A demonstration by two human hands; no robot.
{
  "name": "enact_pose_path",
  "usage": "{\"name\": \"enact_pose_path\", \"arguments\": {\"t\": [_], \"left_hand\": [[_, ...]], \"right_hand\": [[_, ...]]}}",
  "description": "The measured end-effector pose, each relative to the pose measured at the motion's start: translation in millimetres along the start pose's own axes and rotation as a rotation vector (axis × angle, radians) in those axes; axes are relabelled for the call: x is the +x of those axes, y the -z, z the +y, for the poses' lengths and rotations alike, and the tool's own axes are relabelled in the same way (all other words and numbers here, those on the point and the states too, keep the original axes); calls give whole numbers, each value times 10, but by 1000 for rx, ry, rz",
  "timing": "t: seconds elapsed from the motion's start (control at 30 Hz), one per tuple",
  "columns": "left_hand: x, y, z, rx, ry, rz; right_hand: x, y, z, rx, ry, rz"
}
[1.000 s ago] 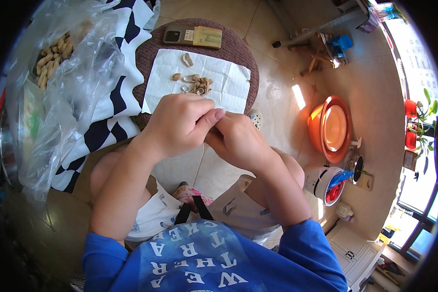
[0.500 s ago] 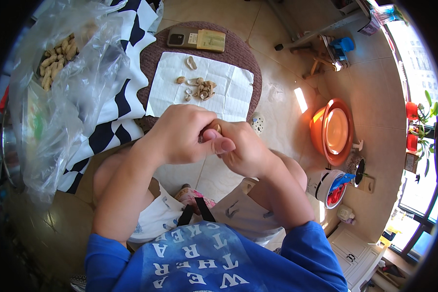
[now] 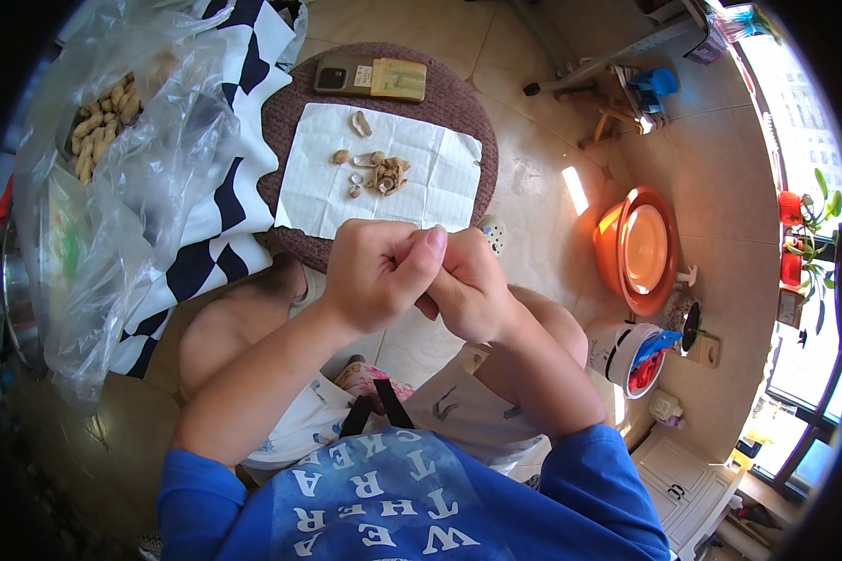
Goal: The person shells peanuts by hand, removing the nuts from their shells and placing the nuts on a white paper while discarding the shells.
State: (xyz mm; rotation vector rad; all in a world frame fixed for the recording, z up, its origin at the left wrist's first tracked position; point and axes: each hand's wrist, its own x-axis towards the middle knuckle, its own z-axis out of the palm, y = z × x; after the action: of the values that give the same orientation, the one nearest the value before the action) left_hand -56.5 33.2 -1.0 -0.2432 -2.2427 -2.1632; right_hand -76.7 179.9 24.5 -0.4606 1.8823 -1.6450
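My left hand (image 3: 370, 276) and my right hand (image 3: 474, 288) are pressed together above the near edge of a round stool, fingers curled and thumbs up against each other. They are closed on a peanut, which the fingers now hide. Just beyond them a creased white sheet of paper (image 3: 430, 198) covers part of the brown stool top (image 3: 295, 117). A small heap of broken peanut shells (image 3: 388, 175) lies on the paper. Around it are an empty shell half (image 3: 360, 123), a brown piece (image 3: 341, 156) and a few small bits.
A phone (image 3: 370, 78) lies at the stool's far edge. To the left, a clear plastic bag (image 3: 173, 140) with whole peanuts (image 3: 105, 126) sits on a black-and-white checked cloth (image 3: 229, 201). Orange basins (image 3: 638, 248) and a white bucket (image 3: 622, 363) stand on the floor at right.
Both hands have come a little nearer to me and turned, the left thumb swinging upward. The tan sliver of peanut seen between the fingers is now covered.
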Motion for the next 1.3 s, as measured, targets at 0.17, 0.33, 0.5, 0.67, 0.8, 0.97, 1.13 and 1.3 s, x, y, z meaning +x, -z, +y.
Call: {"name": "enact_pose_path", "arguments": {"t": [0.17, 0.33, 0.5, 0.67, 0.8, 0.97, 1.13, 1.3], "left_hand": [[-48, 6, -19, -3, -34, -21], [-73, 20, 54, -11, -58, -23], [81, 224, 2, 104, -17, -79], [185, 348, 165, 49, -154, -155], [165, 369, 129, 339, -257, -290], [100, 315, 86, 447, -200, -283], [171, 273, 105, 424, -386, -185], [180, 268, 115, 396, -443, -137]], "right_hand": [[-5, 13, -24, -52, 24, -28], [27, 7, -38, -166, 52, -46], [66, 2, 64, 50, 5, 80], [72, 76, 95, 149, -4, 5], [39, 91, 150, 30, 51, -87], [39, 68, 10, -25, 2, -104], [83, 46, 112, 65, -2, -61], [89, 27, 86, 66, 71, -62]]}}
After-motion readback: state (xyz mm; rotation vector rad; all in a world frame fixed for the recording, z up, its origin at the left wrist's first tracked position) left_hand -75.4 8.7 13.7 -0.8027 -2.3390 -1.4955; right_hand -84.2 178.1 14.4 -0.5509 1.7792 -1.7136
